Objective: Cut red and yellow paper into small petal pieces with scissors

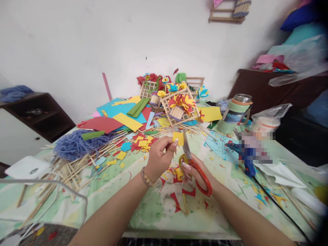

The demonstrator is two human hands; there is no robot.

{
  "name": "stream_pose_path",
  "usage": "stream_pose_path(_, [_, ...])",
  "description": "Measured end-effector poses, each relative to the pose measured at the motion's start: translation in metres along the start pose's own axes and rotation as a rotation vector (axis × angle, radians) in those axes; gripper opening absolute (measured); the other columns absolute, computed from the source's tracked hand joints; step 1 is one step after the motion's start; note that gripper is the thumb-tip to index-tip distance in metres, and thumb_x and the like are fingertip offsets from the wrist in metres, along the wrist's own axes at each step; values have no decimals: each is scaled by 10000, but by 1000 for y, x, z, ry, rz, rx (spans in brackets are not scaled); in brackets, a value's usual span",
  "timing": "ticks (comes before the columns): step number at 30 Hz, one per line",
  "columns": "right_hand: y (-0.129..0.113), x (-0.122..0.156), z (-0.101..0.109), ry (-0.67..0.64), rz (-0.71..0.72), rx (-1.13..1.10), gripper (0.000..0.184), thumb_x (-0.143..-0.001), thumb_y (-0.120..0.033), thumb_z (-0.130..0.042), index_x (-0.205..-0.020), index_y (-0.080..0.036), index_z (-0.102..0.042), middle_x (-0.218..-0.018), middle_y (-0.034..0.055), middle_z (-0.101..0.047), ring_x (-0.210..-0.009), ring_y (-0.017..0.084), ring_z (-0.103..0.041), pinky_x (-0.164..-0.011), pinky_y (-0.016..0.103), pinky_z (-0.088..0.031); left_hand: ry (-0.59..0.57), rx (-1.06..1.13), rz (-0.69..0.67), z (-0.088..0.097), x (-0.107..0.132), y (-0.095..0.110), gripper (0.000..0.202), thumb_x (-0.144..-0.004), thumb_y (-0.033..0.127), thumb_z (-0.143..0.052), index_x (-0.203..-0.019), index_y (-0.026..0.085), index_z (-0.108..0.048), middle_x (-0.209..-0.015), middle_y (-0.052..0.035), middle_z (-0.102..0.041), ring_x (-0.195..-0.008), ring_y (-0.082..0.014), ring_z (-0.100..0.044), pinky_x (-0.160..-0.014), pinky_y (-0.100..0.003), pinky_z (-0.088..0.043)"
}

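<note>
Between thumb and fingers, my left hand [160, 155] pinches a small square of yellow paper [178, 138]. My right hand [196, 171] grips a pair of scissors [188, 150] with one red and one yellow handle, blades pointing up and away from me. The blades stand right beside the paper's right edge; whether they touch it I cannot tell. Below the hands lie red paper scraps [175, 202] and a thin yellow strip [185, 204]. Left of my left hand is a pile of cut red and yellow paper pieces [142, 141].
Small stick frames with paper flowers [179, 106] stand at the back. Coloured sheets [102, 124], blue yarn [77, 145] and thin sticks lie left. A green flask [234, 114], a blue glue gun [248, 164] with a black cord and a white plastic-wrapped tub [266, 123] are right.
</note>
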State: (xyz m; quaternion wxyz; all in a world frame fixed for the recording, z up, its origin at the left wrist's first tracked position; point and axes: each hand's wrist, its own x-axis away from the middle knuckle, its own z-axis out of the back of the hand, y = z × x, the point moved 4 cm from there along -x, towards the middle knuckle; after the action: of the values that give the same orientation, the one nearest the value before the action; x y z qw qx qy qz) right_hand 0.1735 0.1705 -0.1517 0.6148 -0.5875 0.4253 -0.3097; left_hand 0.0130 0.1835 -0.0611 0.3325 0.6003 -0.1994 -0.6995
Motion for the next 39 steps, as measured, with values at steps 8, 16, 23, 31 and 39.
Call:
stream_pose_path(8, [1,-1,2,32,-28,2,451,-944,-639,-667,-898,-232,-477,-653,-53,-495,-463,117,-505,-445,280,-540,-2,-25,23,0,-2,0,452,-1005,506,-582,-662,212,-585,-554,16,-568,-530,-130,-521,-570,-271,-442])
stream_pose_path(16, [-5,-2,4,13,-61,38,469,-913,-650,-696,-893,-232,-483,-627,-80,-478,-429,93,-433,-418,257,-507,-7,-29,16,2,-4,1,480,-1001,531,-578,-641,215,-564,-543,13,-561,-525,-131,-514,-560,-270,-436])
stream_pose_path(23, [-13,-2,8,-15,-71,73,481,-901,-653,-706,-888,-236,-467,-601,-94,-468,-421,94,-438,-422,255,-520,-10,-48,-8,5,-6,1,494,-1005,531,-570,-626,214,-561,-546,8,-560,-543,-137,-519,-572,-277,-430])
stream_pose_path(31, [-15,-2,11,-32,-37,104,470,-907,-642,-707,-908,-228,-483,-625,-82,-495,-446,96,-459,-448,260,-545,-77,-49,-13,5,-7,1,520,-1011,545,-547,-609,216,-545,-538,3,-560,-531,-138,-515,-575,-286,-421])
stream_pose_path(39, [-22,-4,13,-39,-49,135,494,-915,-669,-679,-832,-237,-453,-601,-88,-442,-427,87,-406,-401,252,-523,-81,-21,3,6,-9,-4,516,-1000,552,-567,-609,215,-556,-521,7,-556,-526,-137,-526,-567,-281,-417])
